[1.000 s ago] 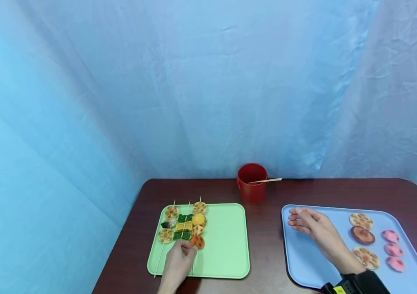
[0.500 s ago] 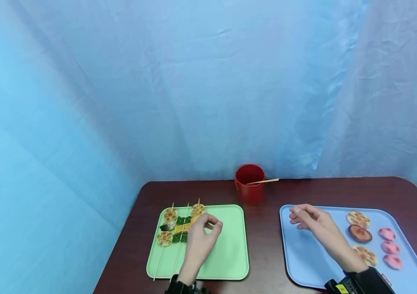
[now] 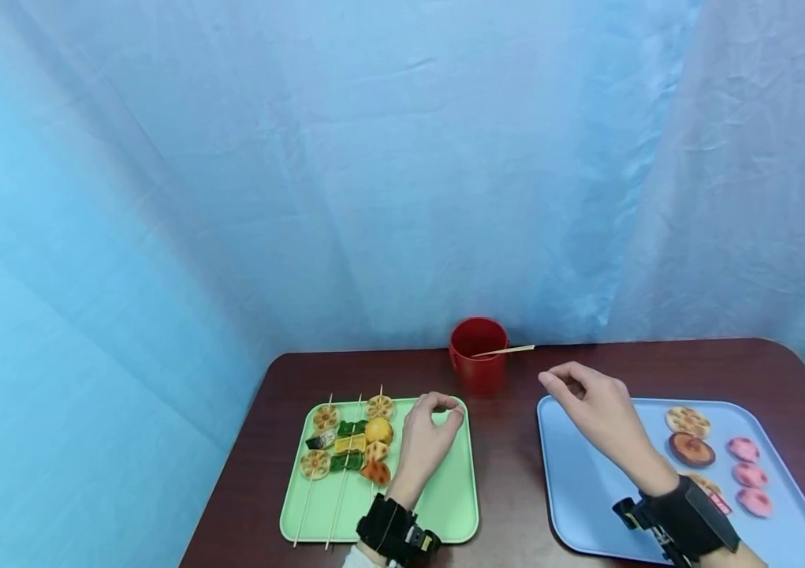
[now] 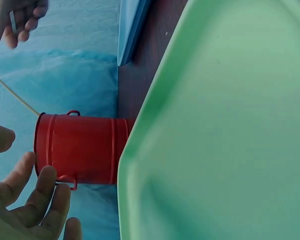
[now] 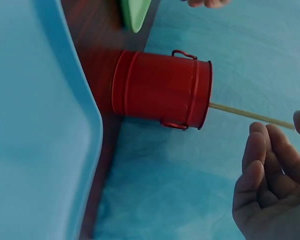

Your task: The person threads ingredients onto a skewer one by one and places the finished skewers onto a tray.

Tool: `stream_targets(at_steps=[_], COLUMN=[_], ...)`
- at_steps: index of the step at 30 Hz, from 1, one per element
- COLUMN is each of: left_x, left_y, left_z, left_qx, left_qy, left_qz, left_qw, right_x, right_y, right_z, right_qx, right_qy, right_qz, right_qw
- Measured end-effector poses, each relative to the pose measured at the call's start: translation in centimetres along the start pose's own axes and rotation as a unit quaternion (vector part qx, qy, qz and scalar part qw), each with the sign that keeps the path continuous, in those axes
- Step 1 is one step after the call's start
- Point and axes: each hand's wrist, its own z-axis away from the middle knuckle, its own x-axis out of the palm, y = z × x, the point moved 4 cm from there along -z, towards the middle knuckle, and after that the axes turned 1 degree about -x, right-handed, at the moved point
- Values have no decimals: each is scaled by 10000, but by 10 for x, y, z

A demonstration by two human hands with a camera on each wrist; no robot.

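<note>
In the head view my left hand (image 3: 430, 438) hovers over the right half of the green tray (image 3: 437, 521), fingers loosely bent and holding nothing. Three skewers of food pieces lie beside it on that tray: lotus slices (image 3: 315, 465), green and yellow pieces (image 3: 351, 444), and a yellow ball (image 3: 378, 431) above an orange piece (image 3: 376, 472). My right hand (image 3: 597, 410) is raised over the back left corner of the blue tray (image 3: 586, 505). Its thumb and fingers are apart near the wooden stick (image 5: 250, 114) that leans out of the red bucket (image 5: 165, 90); no contact is plain.
On the blue tray's right side lie lotus slices (image 3: 687, 422), a brown mushroom-like slice (image 3: 691, 449) and three pink pieces (image 3: 750, 475). The bucket stands at the back of the dark table (image 3: 508, 489), before a blue curtain (image 3: 445, 197).
My left hand has left the orange piece and moved right and back, uncovering the right skewer. My right hand has moved back and slightly left toward the stick.
</note>
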Motion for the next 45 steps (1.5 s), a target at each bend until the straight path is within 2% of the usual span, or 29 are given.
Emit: stream_targets(at_steps=[5, 14, 19, 27, 33, 38, 45], left_x=[9, 15, 16, 16, 14, 13, 14], left_y=[-2, -10, -12, -12, -11, -12, -12], left_z=[3, 10, 11, 12, 14, 16, 17], left_qx=[-13, 174, 155, 61, 101, 188, -6], left_qy=[-171, -89, -81, -155, -144, -122, -214], left_qz=[-170, -315, -338, -229, -216, -187, -101], left_qw=[9997, 9993, 9993, 9996, 9996, 9996, 9997], right_x=[7, 14, 12, 10, 0, -10, -27], right_y=[-12, -24, -25, -23, -27, -30, -27], right_z=[-13, -28, -32, -31, -25, -16, -3], right_qx=[-777, -1189, -1299, -1484, -1693, -1864, -1601], right_qy=[565, 1111, 1370, 1490, 1564, 1789, 2101], right_qz=[661, 1006, 1068, 1028, 979, 866, 738], right_qw=[9932, 9815, 9762, 9722, 9681, 9622, 9617])
